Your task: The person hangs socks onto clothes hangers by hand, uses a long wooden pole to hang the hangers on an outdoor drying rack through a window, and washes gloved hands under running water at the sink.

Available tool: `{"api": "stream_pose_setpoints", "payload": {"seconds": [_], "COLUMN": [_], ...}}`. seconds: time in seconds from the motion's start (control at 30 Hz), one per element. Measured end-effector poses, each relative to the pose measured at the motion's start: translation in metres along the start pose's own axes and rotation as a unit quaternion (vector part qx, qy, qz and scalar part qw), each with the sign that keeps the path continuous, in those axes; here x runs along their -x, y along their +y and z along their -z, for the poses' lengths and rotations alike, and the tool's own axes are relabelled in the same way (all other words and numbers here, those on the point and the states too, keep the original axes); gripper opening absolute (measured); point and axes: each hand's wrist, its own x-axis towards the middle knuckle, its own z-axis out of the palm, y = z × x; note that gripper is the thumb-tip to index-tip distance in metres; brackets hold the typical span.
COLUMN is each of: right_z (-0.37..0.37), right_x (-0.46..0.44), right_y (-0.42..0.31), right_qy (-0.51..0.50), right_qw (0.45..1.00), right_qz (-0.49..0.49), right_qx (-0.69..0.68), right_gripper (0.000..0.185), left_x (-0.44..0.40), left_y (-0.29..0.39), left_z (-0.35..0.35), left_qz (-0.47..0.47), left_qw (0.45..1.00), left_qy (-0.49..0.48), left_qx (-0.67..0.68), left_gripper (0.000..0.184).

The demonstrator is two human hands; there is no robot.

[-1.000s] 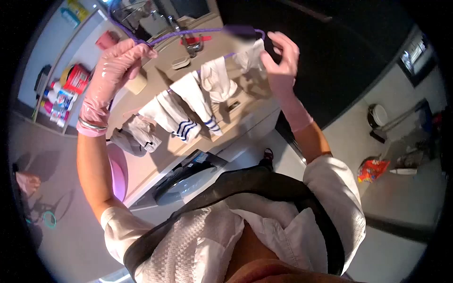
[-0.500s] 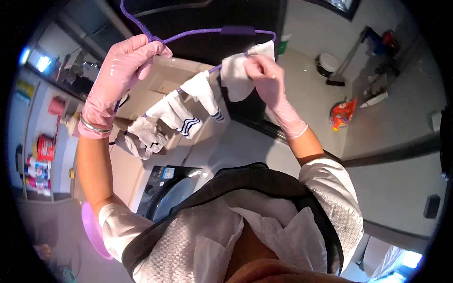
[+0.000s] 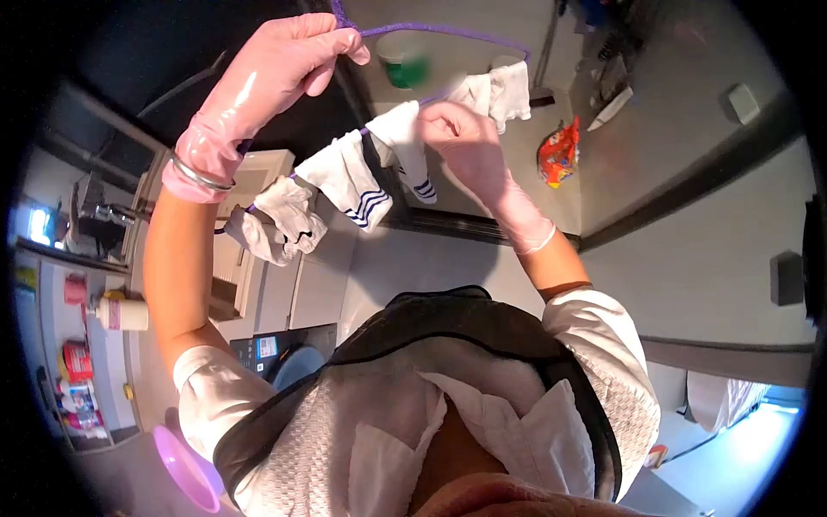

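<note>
My left hand, in a pink glove, is closed around the upper part of a purple clothes hanger near its hook. Small white socks hang over the tilted lower bar. Gloved in pink too, my right hand has its fingers pinched at the bar, against a white sock with dark stripes. Another striped sock hangs left of it. Greyish-white socks hang at the lower left end, and plain white socks at the right end. The fingertips of my right hand are partly hidden.
A sink and a washing machine stand at left, below the hanger. Shelves with bottles and a pink basin are further left. An orange-red bag lies on the floor at right, near a green-and-white bucket.
The view has turned right. The hanger and my left hand sit higher in view. My right hand has moved from the plain white sock at the right end to the striped sock beside it.
</note>
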Motion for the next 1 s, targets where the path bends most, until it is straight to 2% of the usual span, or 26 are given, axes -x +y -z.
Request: {"api": "stream_pose_setpoints", "payload": {"seconds": [0.03,0.1,0.13,0.17,0.23,0.3,0.37,0.4,0.43,0.5,0.53,0.63,0.7,0.8,0.83,0.9,0.97,1.0], "right_z": [0.001,0.007,0.009,0.009,0.015,0.017,0.020,0.020,0.017,0.007,0.003,-0.010,0.001,0.023,0.027,0.023,0.009,-0.004], "right_x": [-0.001,-0.008,-0.013,-0.014,-0.015,-0.010,0.002,0.006,0.005,0.001,0.002,-0.009,-0.013,-0.018,-0.020,-0.015,-0.002,-0.003], "right_y": [-0.001,-0.005,-0.001,0.001,0.006,0.009,-0.002,-0.009,-0.008,-0.011,-0.020,0.005,0.012,0.012,0.007,0.004,-0.014,-0.011], "right_qy": [0.000,0.101,0.131,0.131,0.067,0.058,0.195,0.200,0.199,0.063,0.010,0.034,0.021,0.147,0.193,0.221,0.119,0.063], "right_qw": [1.000,0.994,0.990,0.990,0.994,0.989,0.969,0.970,0.971,0.979,0.981,0.989,0.992,0.985,0.974,0.955,0.974,0.964], "right_qz": [0.002,0.044,0.056,0.055,0.037,0.015,0.052,0.033,0.033,0.120,0.051,0.088,0.062,-0.021,-0.015,0.127,0.138,0.217], "right_qx": [0.000,-0.019,-0.008,-0.011,0.084,0.134,0.145,0.131,0.132,0.151,0.190,0.111,0.108,0.089,0.115,0.154,0.133,0.139], "right_gripper": [0.009,0.007,0.007,0.007,0.005,0.006,0.008,0.012,0.012,0.014,0.014,0.015,0.012,0.007,0.007,0.007,0.013,0.018], "left_x": [-0.001,-0.007,-0.009,-0.008,-0.004,-0.008,-0.015,-0.019,-0.025,-0.037,-0.043,-0.043,-0.049,-0.060,-0.064,-0.069,-0.072,-0.074], "left_y": [-0.003,-0.010,-0.015,-0.018,-0.009,-0.009,-0.008,-0.006,-0.005,-0.007,-0.007,0.017,0.014,0.012,0.011,0.011,0.016,0.019], "left_z": [0.000,0.001,-0.001,-0.004,-0.003,-0.009,-0.014,-0.016,-0.018,-0.023,-0.025,-0.034,-0.035,-0.035,-0.035,-0.036,-0.040,-0.042], "left_qz": [-0.001,-0.004,0.002,0.015,0.023,0.020,0.014,0.005,-0.003,-0.008,-0.017,-0.001,-0.028,-0.053,-0.053,-0.101,-0.086,-0.071], "left_qw": [1.000,0.999,1.000,1.000,0.998,0.999,0.999,0.999,0.998,0.999,0.999,1.000,0.998,0.996,0.996,0.992,0.994,0.995], "left_qy": [0.001,0.003,0.002,0.012,-0.006,-0.006,-0.005,-0.010,-0.016,-0.009,-0.008,0.000,0.006,0.016,0.017,0.032,0.029,0.025], "left_qx": [-0.001,-0.032,-0.006,0.005,-0.054,-0.046,-0.035,-0.048,-0.062,-0.052,-0.034,-0.031,-0.054,-0.067,-0.066,-0.063,-0.063,-0.063], "left_gripper": [0.023,0.022,0.022,0.023,0.026,0.026,0.026,0.026,0.027,0.029,0.028,0.022,0.026,0.025,0.025,0.026,0.025,0.025]}}
